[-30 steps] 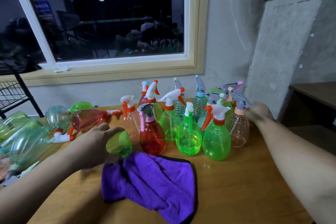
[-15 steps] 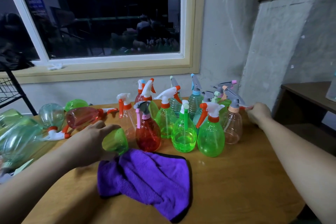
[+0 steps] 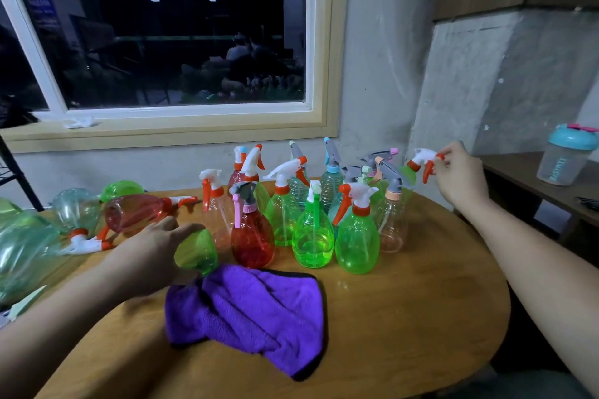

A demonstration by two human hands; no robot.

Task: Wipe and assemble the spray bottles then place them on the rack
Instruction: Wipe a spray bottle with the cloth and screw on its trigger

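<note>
Loose bottles (image 3: 133,212) lie along the desk's (image 3: 405,317) left edge. Beside them the left hand (image 3: 152,253) grips a green bottle (image 3: 196,251), fingers (image 3: 191,230) curled round it, just behind the purple cloth (image 3: 246,311) at the front middle. Assembled spray bottles (image 3: 312,236) stand clustered by the back edge. Above the back right edge, the right hand (image 3: 460,178) pinches a white-and-orange sprayer (image 3: 421,159) by its nozzle.

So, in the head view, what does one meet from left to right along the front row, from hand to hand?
Left hand → held green bottle → red bottle → green bottle with green trigger → green bottle with orange trigger → clear bottle with grey head → white spray head → right hand.
</note>
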